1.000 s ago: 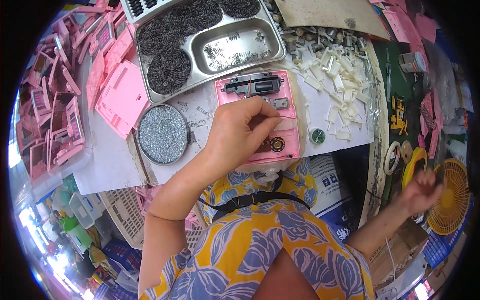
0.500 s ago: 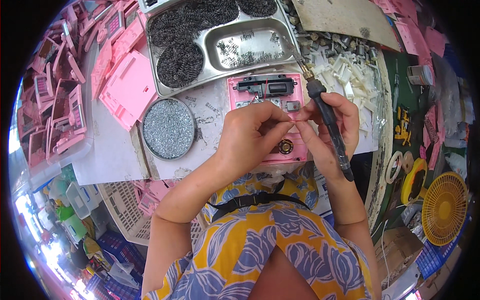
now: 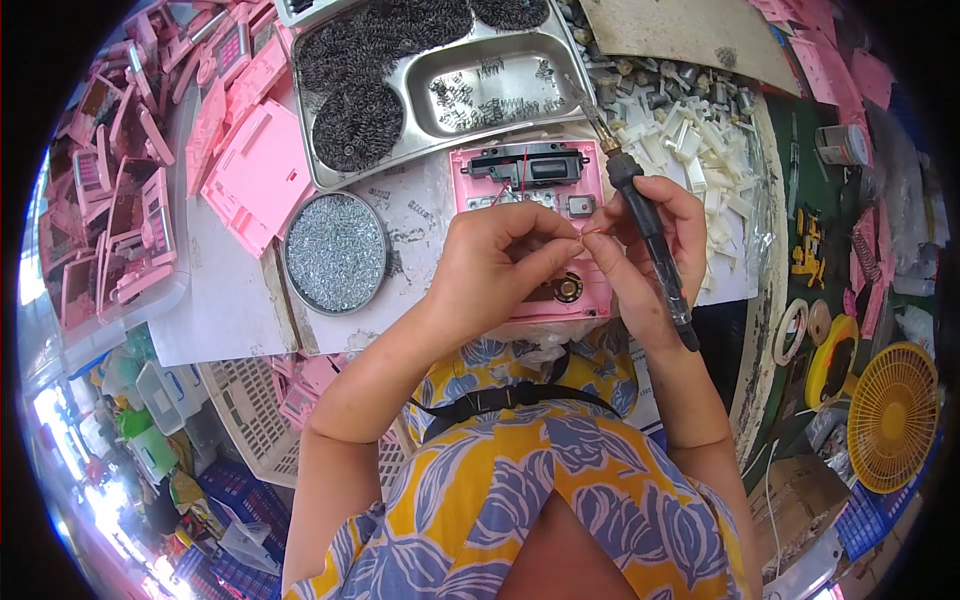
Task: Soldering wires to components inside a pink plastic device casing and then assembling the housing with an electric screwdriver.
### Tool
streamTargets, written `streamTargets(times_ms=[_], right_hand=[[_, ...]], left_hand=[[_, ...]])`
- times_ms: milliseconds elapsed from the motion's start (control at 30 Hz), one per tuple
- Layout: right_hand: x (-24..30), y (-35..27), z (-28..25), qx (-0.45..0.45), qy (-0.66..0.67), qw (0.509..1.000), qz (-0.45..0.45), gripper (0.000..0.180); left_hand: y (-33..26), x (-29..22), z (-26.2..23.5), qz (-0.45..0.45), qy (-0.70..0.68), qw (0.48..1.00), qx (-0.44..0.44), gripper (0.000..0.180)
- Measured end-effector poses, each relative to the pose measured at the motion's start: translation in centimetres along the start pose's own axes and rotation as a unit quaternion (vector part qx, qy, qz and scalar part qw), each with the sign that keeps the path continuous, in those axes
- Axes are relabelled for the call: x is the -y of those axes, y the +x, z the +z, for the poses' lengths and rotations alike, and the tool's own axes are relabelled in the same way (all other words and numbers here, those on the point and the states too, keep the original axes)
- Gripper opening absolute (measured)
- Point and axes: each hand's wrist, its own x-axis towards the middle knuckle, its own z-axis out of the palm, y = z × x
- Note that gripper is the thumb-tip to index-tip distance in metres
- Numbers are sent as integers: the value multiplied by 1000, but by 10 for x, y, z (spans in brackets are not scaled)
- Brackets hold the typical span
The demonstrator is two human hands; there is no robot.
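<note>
Thin red wire (image 3: 594, 232) is pinched between the fingertips of both hands, above a pink plastic housing (image 3: 597, 180). My left hand (image 3: 490, 262) closes thumb and forefinger on it. My right hand (image 3: 668, 262) meets it there, also pinching, while a soldering iron (image 3: 648, 222) with a dark handle lies across that hand, its metal tip pointing up and away. Inside the housing sit a black slotted part (image 3: 530, 170), a small square metal part (image 3: 580, 206) and a round black-and-gold part (image 3: 568, 288). My left hand hides the housing's middle.
Behind the housing stands a metal tray (image 3: 415, 150) with black springs. To the left are a round dish (image 3: 336, 252) of small metal pieces and pink casings (image 3: 262, 180). White plastic parts (image 3: 690, 150) are heaped at right, near a yellow fan (image 3: 892, 418).
Both hands have shifted slightly left with the iron. The fingertips have drawn closer together on the red wire, and less of it shows between them.
</note>
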Motion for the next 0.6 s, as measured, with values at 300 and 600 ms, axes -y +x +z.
streamTargets(times_ms=[300, 600], right_hand=[[6, -9, -29, -12, -130, 987, -90, 58], [41, -32, -75, -35, -154, 987, 33, 32]], left_hand=[[3, 0, 12, 95, 83, 990, -67, 11], [26, 12, 10, 301, 443, 829, -158, 17]])
